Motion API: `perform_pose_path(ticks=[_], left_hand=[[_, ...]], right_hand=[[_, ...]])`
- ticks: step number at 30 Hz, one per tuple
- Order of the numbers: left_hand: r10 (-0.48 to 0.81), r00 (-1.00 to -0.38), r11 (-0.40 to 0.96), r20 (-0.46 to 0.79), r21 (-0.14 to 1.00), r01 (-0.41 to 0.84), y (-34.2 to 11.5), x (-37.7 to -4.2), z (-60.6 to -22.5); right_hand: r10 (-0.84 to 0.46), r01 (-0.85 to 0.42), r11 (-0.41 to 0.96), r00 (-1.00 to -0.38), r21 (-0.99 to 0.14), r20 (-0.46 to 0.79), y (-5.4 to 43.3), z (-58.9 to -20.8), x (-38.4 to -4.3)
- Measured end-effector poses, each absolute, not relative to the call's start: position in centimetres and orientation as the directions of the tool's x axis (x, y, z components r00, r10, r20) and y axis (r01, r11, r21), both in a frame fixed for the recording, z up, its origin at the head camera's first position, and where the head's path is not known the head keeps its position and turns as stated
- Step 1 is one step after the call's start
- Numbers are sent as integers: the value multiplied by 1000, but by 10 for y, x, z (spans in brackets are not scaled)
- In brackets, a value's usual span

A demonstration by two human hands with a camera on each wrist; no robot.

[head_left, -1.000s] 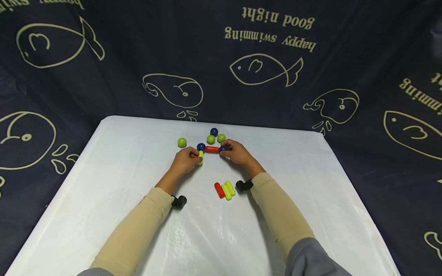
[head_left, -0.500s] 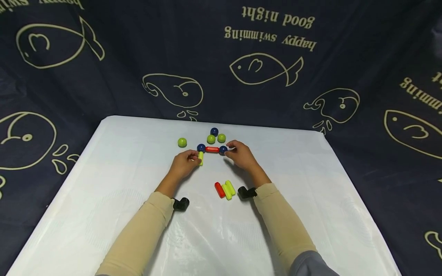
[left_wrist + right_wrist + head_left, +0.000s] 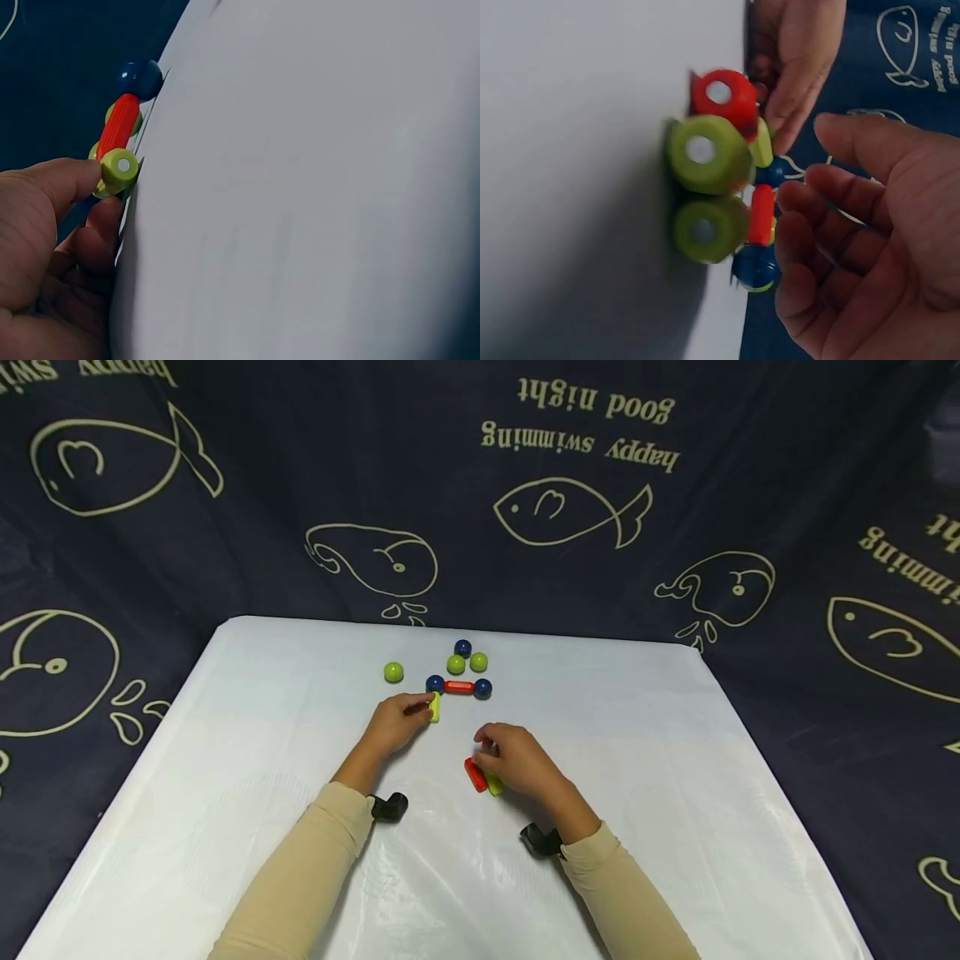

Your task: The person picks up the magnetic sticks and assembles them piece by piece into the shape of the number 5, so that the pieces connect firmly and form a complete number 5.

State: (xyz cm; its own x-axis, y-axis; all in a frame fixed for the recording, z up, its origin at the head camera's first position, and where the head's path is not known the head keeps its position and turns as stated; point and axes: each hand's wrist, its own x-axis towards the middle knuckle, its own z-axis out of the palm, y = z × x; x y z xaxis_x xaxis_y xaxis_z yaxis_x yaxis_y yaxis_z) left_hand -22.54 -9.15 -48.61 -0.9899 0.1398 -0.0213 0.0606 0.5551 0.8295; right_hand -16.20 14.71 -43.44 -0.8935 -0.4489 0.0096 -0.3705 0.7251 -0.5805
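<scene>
My left hand (image 3: 393,722) pinches a yellow-green magnetic rod (image 3: 435,708) between thumb and fingers. One end of that rod meets a dark blue ball (image 3: 435,684). From this ball a red rod (image 3: 459,687) runs right to a second blue ball (image 3: 483,688). Nearer the body, my right hand (image 3: 521,764) hovers over the loose rods with fingers loosely bent and nothing between them. Those are a red rod (image 3: 724,101) and two yellow-green rods, one in the middle (image 3: 709,154) and one outermost (image 3: 711,232). The head view shows them partly covered by the right hand.
Behind the joined pieces lie a blue ball (image 3: 462,648) and two green balls, one left (image 3: 456,664) and one right (image 3: 479,662). Another green ball (image 3: 393,672) sits farther left. The white table (image 3: 645,727) meets a dark printed cloth (image 3: 585,585) at its back edge.
My right hand has let go of the right blue ball and moved toward the body, over the loose rods. The left hand stays at the yellow-green rod.
</scene>
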Motion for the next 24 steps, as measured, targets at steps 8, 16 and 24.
perform_pose_path(ticks=[8, 16, 24], left_hand=[[141, -990, 558, -15, 827, 67, -91, -224, -486], [145, -989, 557, -30, 828, 57, -93, -224, -484], [136, -986, 424, -98, 905, -31, -95, -231, -474]], right_hand=[[-471, -387, 712, -882, -586, 11, 151, -444, -159], [-460, -373, 692, -888, -618, 20, 164, -433, -195], [-331, -263, 655, -943, -709, 45, 176, -425, -252]])
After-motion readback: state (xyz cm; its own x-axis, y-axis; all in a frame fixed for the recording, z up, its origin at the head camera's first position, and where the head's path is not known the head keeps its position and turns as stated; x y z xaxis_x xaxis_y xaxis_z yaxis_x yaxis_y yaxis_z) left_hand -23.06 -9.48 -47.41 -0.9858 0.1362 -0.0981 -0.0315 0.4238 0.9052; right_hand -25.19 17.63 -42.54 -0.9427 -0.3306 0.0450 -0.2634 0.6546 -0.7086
